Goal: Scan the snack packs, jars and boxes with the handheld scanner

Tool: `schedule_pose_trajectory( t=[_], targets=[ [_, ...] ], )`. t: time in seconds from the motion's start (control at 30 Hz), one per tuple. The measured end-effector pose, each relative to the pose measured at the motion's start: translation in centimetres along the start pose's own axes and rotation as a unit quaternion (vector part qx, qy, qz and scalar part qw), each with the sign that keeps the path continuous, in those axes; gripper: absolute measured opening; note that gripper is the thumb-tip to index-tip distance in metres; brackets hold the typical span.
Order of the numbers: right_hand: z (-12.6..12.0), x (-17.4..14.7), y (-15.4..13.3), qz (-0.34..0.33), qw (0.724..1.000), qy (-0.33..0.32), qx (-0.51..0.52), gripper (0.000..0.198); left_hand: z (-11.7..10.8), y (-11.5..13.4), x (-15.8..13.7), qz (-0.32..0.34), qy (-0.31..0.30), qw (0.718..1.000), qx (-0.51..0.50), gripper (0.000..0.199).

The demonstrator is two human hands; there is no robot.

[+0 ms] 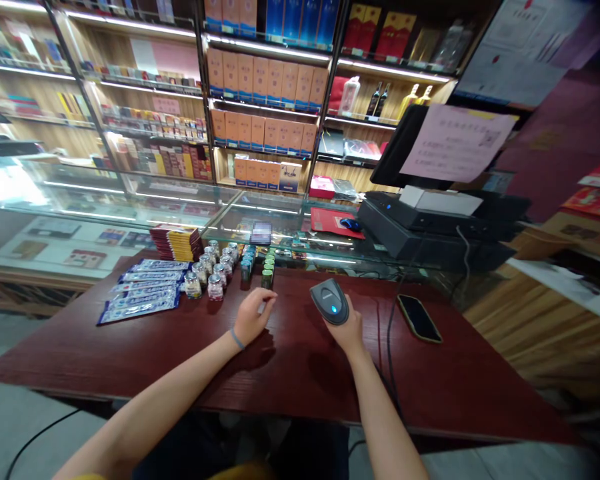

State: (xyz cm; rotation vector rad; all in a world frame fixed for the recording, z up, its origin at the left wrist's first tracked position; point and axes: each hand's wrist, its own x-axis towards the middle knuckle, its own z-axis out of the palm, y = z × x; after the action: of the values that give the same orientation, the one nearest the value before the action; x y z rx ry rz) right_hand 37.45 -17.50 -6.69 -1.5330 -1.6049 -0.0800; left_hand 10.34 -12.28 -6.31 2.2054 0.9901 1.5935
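The right hand's (350, 331) grip is clamped around a dark handheld scanner (329, 301) with a lit blue spot, held above the worktop (300, 383) right of centre. The left hand (251, 316), with a grey-blue wristband (237, 339), has its fingers curled inward; I cannot tell whether its grip holds anything. Just beyond it stands a row of green-topped containers (268, 265), with blue ones (247, 265) beside them to the left. Farther left are clear jars (215, 287), then overlapping blue-and-white packets (143, 297), with a stack of maroon and yellow packs (177, 243) behind. To the right, a phone (420, 319) lies flat beyond a black cable (391, 347). On the far side, a mouse (351, 224) rests on a red mat (326, 222).
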Motion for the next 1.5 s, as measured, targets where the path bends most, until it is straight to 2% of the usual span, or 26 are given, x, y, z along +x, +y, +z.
schedule_pose_trajectory(
  t=[0.17,0.27,0.57,0.67,0.77,0.87,0.97,1.17,1.3,1.37,1.43,1.5],
  targets=[
    [0.3,0.0,0.2,0.002,1.0,0.01,-0.012,0.04,0.7,1.7,-1.2,0.043,-0.122,0.991,-0.021,0.017],
    [0.2,0.0,-0.1,0.004,1.0,0.009,-0.01,0.04,1.0,1.8,-1.2,0.054,-0.146,0.988,-0.024,0.017],
    [-0.4,0.1,-0.7,0.006,1.0,0.001,0.01,0.034,1.2,0.7,-1.0,0.023,-0.09,0.996,-0.014,0.014],
    [-0.4,0.2,-0.7,0.01,1.0,-0.001,0.004,0.035,0.8,-0.6,1.1,0.015,-0.05,0.999,-0.011,0.011],
    [-0.4,0.4,-1.1,0.019,1.0,-0.021,-0.007,0.035,0.4,-2.3,4.0,-0.009,0.025,1.0,-0.005,0.012],
    [-0.3,0.8,-1.8,0.011,0.999,-0.033,-0.032,0.037,0.5,-4.2,5.4,-0.053,0.048,0.997,0.009,0.029],
    [-0.1,1.1,-2.1,-0.007,0.997,-0.046,-0.056,0.036,1.4,-6.0,4.9,-0.105,0.041,0.993,0.016,0.044],
    [-0.1,1.1,-2.2,-0.018,0.995,-0.078,-0.067,0.034,3.4,-8.3,2.7,-0.148,0.026,0.989,0.013,0.048],
    [-0.2,1.1,-2.3,-0.01,0.994,-0.077,-0.074,0.033,3.4,-8.3,2.6,-0.157,0.002,0.988,0.003,0.042],
    [-0.2,1.0,-2.3,-0.005,0.995,-0.07,-0.065,0.036,3.1,-7.8,2.8,-0.166,0.018,0.986,-0.016,0.038],
    [-0.3,0.8,-2.1,-0.002,0.998,-0.055,-0.043,0.043,2.6,-7.0,3.2,-0.179,0.054,0.98,-0.068,0.038],
    [-0.6,0.5,-2.0,-0.002,0.999,-0.035,-0.023,0.051,1.9,-6.0,3.6,-0.205,0.082,0.959,-0.176,0.045]
  ],
)
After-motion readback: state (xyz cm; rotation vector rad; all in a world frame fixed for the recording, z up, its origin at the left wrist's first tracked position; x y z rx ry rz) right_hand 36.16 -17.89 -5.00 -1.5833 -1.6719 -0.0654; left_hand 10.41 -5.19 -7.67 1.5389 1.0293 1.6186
